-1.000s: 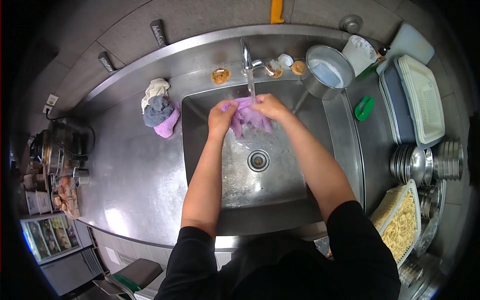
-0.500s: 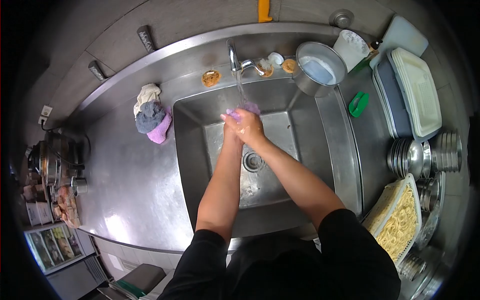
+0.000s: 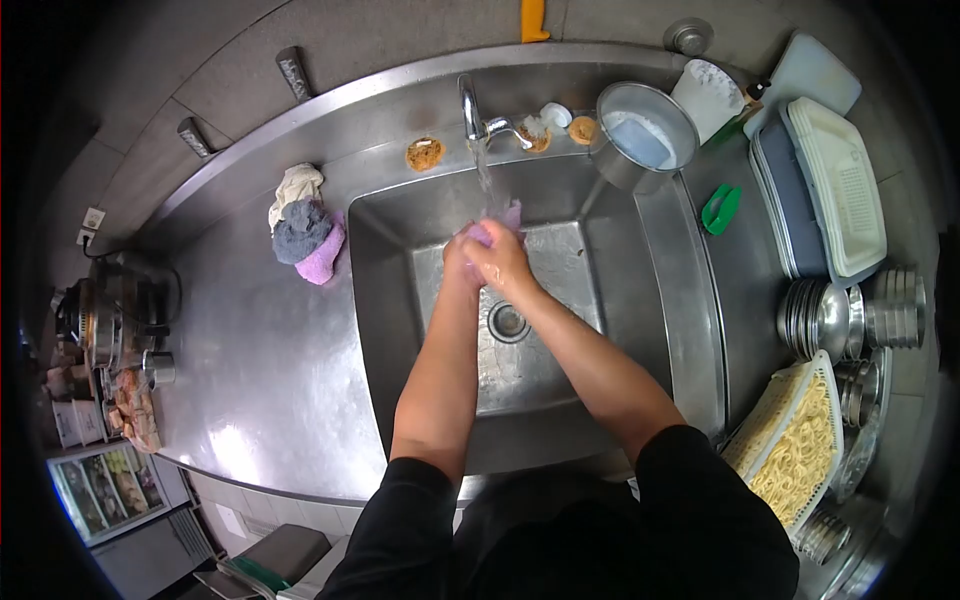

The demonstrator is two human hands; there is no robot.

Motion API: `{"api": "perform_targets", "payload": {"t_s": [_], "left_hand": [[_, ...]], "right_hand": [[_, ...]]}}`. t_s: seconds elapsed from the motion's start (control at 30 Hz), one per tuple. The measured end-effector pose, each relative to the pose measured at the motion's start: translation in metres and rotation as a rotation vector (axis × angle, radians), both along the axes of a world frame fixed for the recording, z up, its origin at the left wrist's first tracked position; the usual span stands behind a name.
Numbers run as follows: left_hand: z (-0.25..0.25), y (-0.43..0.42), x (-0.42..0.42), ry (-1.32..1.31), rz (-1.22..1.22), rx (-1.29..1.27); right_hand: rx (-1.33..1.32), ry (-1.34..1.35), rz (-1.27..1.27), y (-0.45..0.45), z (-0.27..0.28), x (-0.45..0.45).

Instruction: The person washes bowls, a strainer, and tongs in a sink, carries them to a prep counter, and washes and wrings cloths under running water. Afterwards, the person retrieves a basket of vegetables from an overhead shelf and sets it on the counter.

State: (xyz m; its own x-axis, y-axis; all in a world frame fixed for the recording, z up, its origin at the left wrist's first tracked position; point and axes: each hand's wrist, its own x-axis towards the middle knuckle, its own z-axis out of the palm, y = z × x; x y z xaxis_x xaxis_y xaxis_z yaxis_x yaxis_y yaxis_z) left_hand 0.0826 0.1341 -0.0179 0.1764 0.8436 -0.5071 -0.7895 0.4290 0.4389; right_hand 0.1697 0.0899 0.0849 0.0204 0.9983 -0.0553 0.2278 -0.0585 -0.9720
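Observation:
Both hands are close together over the steel sink [image 3: 630, 330], beneath water running from the faucet [image 3: 468, 108]. Between them is a wet, bunched purple cloth [image 3: 513, 215]. My right hand [image 3: 503, 262] is closed on the cloth from the right, its fingers folded over the top. My left hand [image 3: 459, 258] grips it from the left, partly covered by the right hand. Much of the cloth is hidden inside the hands. Below them the round drain [image 3: 509, 321] shows in the sink floor.
Left of the sink lie bunched cloths [image 3: 302, 232]. Scrubbing pads [image 3: 424, 153] and a metal pot [image 3: 646, 135] stand along the back ledge. To the right are a green clip-like item [image 3: 720, 209], stacked trays [image 3: 835, 190], metal bowls [image 3: 820, 315] and a basket of noodles [image 3: 797, 450].
My hands have drawn slightly toward me and pressed closer around the purple cloth. Its upper end now points up at the right. The view has shifted slightly.

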Motion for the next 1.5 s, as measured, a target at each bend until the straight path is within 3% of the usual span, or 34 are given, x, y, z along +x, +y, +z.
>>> {"api": "perform_targets", "payload": {"t_s": [0.1, 0.17, 0.23, 0.27, 0.33, 0.37, 0.4, 0.43, 0.47, 0.53, 0.57, 0.63, 0.7, 0.77, 0.8, 0.93, 1.0, 1.2, 1.43, 1.5], "left_hand": [[0.066, -0.011, 0.016, 0.154, 0.122, -0.031], [0.081, -0.011, 0.019, 0.202, 0.156, 0.023], [0.09, -0.011, 0.017, 0.164, 0.084, 0.079], [0.087, -0.009, 0.013, 0.162, 0.084, 0.079], [0.075, -0.002, 0.001, 0.032, -0.176, 0.138], [0.079, -0.002, 0.001, 0.034, -0.172, 0.134], [0.083, -0.002, 0.0, 0.217, -0.184, 0.03], [0.087, -0.002, 0.0, 0.399, -0.197, -0.069], [0.101, -0.006, 0.003, 0.402, -0.198, -0.068], [0.126, -0.02, 0.009, 0.623, -0.002, -0.122], [0.123, -0.023, 0.01, 0.623, -0.003, -0.122], [0.107, -0.026, 0.009, 0.136, -0.096, 0.094], [0.093, -0.021, 0.008, 0.017, -0.04, 0.197], [0.082, -0.021, 0.013, 0.102, 0.057, 0.251], [0.08, -0.02, 0.015, 0.101, 0.056, 0.253], [0.099, -0.025, 0.023, 0.197, 0.112, 0.221], [0.103, -0.026, 0.026, 0.287, 0.146, 0.173], [0.098, -0.025, 0.025, 0.366, 0.26, 0.213], [0.106, -0.033, 0.013, 0.82, 0.223, 0.191], [0.097, -0.037, 0.006, 0.958, 0.2, 0.19]], "right_hand": [[0.148, -0.179, -0.166, 0.018, 0.002, 0.01], [0.22, -0.3, -0.226, 0.04, -0.026, 0.016], [-0.158, 0.48, -0.268, 0.049, -0.036, 0.016], [-0.257, 0.737, -0.174, 0.046, -0.03, 0.02], [-0.305, 0.784, -0.136, 0.036, 0.0, 0.025], [-0.356, 0.834, -0.096, 0.033, 0.005, 0.025], [-0.363, 0.839, -0.096, 0.034, -0.003, 0.024], [-0.232, 0.587, -0.209, 0.04, -0.01, 0.023], [-0.098, 0.331, -0.319, 0.044, -0.015, 0.024], [-0.04, 0.295, -0.348, 0.04, -0.013, 0.021], [0.016, 0.257, -0.372, 0.036, -0.01, 0.018], [0.056, 0.308, -0.327, 0.02, -0.006, 0.009], [0.102, 0.355, -0.277, 0.014, -0.006, 0.004], [0.531, -0.164, -0.287, 0.011, -0.001, 0.003], [0.464, -0.241, -0.289, 0.005, 0.005, 0.003], [0.342, -0.228, -0.347, 0.014, 0.009, 0.005], [0.064, -0.035, -0.341, 0.017, 0.011, 0.006], [-0.043, 0.019, -0.348, 0.024, 0.012, 0.008], [-0.159, 0.288, -0.302, 0.034, -0.018, -0.004], [-0.35, 0.399, -0.349, 0.03, -0.023, -0.006]]}}
